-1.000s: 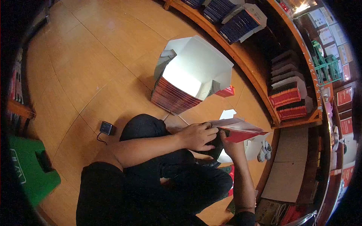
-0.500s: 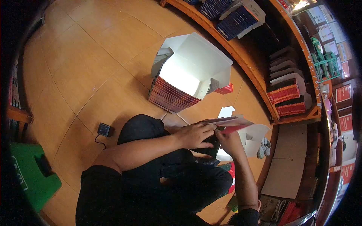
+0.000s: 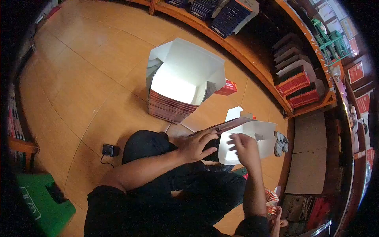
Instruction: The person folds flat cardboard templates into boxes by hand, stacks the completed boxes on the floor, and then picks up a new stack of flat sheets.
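Observation:
Beside my knees stands a carton point(image 3: 265, 128) with a white inside and a dark reddish outside, its flaps raised. My left hand point(image 3: 197, 147) is at the carton's near left side, thumb apart and fingers stretched along the panel; some fingertips are hidden. In front of the white interior is my right hand point(image 3: 245, 149), fingers loosely bent and apart, with nothing visible in them. Farther forward, a tall stack of nested cartons point(image 3: 171, 106) stands on the floor, the top one open and showing white inside.
A small red box point(image 3: 227, 87) lies behind the stack. Wooden shelving point(image 3: 221, 37) at the right holds packs of blue and red boxes. Grey clogs point(image 3: 280, 143), a black cube with a cable point(image 3: 110, 150) and a green case point(image 3: 45, 201) are around me. Another person's hand point(image 3: 277, 219) shows at lower right.
My right hand has come away from the carton's panel and its fingers have opened. My left hand has shifted slightly down. The view has turned, and another person's hand now shows at lower right.

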{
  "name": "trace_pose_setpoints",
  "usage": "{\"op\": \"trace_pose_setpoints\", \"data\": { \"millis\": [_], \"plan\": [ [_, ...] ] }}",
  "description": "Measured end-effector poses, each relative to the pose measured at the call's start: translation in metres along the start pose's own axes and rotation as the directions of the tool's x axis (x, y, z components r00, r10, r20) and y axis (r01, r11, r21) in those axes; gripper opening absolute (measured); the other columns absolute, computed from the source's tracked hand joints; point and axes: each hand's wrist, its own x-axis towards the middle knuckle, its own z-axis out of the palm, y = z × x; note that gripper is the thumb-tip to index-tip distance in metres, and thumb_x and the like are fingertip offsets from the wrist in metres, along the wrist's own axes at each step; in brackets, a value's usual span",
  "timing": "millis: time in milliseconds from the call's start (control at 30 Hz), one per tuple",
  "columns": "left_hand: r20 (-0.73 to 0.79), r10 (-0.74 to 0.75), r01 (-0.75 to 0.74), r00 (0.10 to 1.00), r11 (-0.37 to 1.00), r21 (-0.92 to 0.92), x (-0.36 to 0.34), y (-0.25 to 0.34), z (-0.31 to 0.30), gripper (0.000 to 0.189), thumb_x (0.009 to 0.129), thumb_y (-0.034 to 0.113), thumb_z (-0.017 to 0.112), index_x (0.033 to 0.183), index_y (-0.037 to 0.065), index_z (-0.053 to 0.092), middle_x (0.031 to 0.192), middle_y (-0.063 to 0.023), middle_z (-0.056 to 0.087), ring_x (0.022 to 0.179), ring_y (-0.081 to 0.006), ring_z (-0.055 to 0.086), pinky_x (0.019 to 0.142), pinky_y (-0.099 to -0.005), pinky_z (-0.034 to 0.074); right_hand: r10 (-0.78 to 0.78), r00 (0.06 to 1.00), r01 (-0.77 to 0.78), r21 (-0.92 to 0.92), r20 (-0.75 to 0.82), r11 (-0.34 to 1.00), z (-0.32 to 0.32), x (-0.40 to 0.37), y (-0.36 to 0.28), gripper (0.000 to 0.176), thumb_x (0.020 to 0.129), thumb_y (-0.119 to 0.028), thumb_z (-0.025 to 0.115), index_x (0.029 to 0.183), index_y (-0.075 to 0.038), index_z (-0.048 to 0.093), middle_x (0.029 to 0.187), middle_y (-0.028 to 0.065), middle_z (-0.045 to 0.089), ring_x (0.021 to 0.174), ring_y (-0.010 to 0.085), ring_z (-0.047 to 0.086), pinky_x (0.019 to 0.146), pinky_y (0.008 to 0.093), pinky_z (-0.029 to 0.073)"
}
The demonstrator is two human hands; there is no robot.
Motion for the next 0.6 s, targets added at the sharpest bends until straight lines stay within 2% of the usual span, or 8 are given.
{"op": "trace_pose_setpoints", "data": {
  "millis": [33, 67, 100, 167, 267, 367, 567, 600],
  "plan": [
    [-0.006, -0.031, 0.031, 1.000, 0.999, 0.012, 0.000, 0.001, 0.001, 0.046, 0.088, 0.019, 0.069, 0.127, 0.003, 0.051, 0.134, -0.0208, 0.049, 0.128, -0.0374, 0.047, 0.106, -0.0453, 0.039, 0.031, 0.992, -0.018, 0.108, -0.126, 0.994, -0.009, -0.008, 0.007, 0.035, 0.099, -0.028, 0.054, 0.098, 0.004, 0.067, 0.082, 0.0108, 0.071, 0.066, 0.0139, 0.066, 0.058, 0.0256, 0.049],
    [-0.017, -0.022, 0.022, 1.000, 1.000, -0.016, 0.001, 0.002, 0.002, 0.048, 0.090, 0.019, 0.066, 0.133, 0.005, 0.051, 0.132, -0.0207, 0.049, 0.127, -0.0374, 0.047, 0.106, -0.0457, 0.039, 0.013, 0.964, 0.049, 0.226, -0.264, 0.973, -0.017, -0.010, 0.033, 0.029, 0.098, -0.021, 0.057, 0.098, 0.007, 0.066, 0.089, 0.0165, 0.071, 0.073, 0.0196, 0.069, 0.064, 0.0331, 0.054],
    [-0.009, -0.018, 0.018, 1.000, 1.000, -0.012, 0.004, 0.003, 0.001, 0.048, 0.090, 0.019, 0.066, 0.133, 0.005, 0.051, 0.132, -0.0207, 0.049, 0.127, -0.0374, 0.047, 0.106, -0.0457, 0.039, 0.016, 0.963, 0.050, 0.235, -0.269, 0.971, -0.024, -0.013, 0.049, 0.029, 0.098, -0.021, 0.057, 0.098, 0.007, 0.066, 0.089, 0.0165, 0.071, 0.073, 0.0196, 0.069, 0.064, 0.0331, 0.054],
    [0.041, -0.035, 0.035, 0.999, 0.999, 0.004, 0.008, 0.011, -0.001, 0.047, 0.092, 0.019, 0.063, 0.136, 0.008, 0.051, 0.129, -0.0210, 0.050, 0.124, -0.0374, 0.048, 0.106, -0.0463, 0.039, -0.106, 0.802, -0.003, -0.181, -0.588, 0.983, -0.033, -0.017, 0.073, 0.033, 0.100, -0.023, 0.052, 0.104, 0.007, 0.066, 0.096, 0.0179, 0.070, 0.080, 0.0231, 0.069, 0.070, 0.0362, 0.054],
    [0.018, -0.066, 0.066, 0.998, 0.997, 0.034, 0.012, 0.016, 0.004, 0.046, 0.092, 0.020, 0.062, 0.136, 0.010, 0.053, 0.125, -0.0198, 0.051, 0.119, -0.0365, 0.050, 0.103, -0.0455, 0.041, -0.010, 0.870, 0.046, 0.060, -0.493, 0.997, -0.025, -0.010, 0.109, 0.036, 0.102, -0.024, 0.046, 0.113, 0.005, 0.063, 0.101, 0.0219, 0.069, 0.087, 0.0310, 0.069, 0.078, 0.0392, 0.052],
    [0.031, -0.113, 0.112, 0.993, 0.993, 0.023, 0.019, 0.020, 0.003, 0.042, 0.092, 0.018, 0.062, 0.133, 0.008, 0.055, 0.122, -0.0194, 0.055, 0.118, -0.0371, 0.051, 0.102, -0.0452, 0.041, 0.112, 0.926, -0.125, -0.011, -0.360, 0.992, -0.025, -0.010, 0.113, 0.038, 0.103, -0.024, 0.042, 0.120, 0.003, 0.061, 0.104, 0.0265, 0.067, 0.095, 0.0376, 0.067, 0.084, 0.0411, 0.050],
    [-0.006, -0.140, 0.140, 0.990, 0.987, 0.078, 0.025, 0.026, 0.004, 0.039, 0.095, 0.021, 0.059, 0.129, 0.003, 0.056, 0.125, -0.0218, 0.057, 0.118, -0.0376, 0.053, 0.103, -0.0431, 0.041, 0.043, 0.918, -0.055, -0.019, -0.394, 0.998, -0.031, -0.004, 0.129, 0.038, 0.101, -0.024, 0.042, 0.120, 0.002, 0.061, 0.097, 0.0246, 0.069, 0.092, 0.0360, 0.068, 0.081, 0.0412, 0.050],
    [0.030, -0.113, 0.110, 0.993, 0.990, 0.091, 0.023, 0.023, 0.005, 0.039, 0.095, 0.021, 0.059, 0.129, 0.003, 0.056, 0.125, -0.0218, 0.057, 0.118, -0.0376, 0.053, 0.103, -0.0431, 0.041, 0.160, 0.914, -0.060, 0.265, -0.373, 0.962, -0.032, 0.006, 0.159, 0.037, 0.101, -0.024, 0.043, 0.116, 0.003, 0.063, 0.094, 0.0207, 0.069, 0.088, 0.0319, 0.068, 0.079, 0.0397, 0.051]
  ]
}}
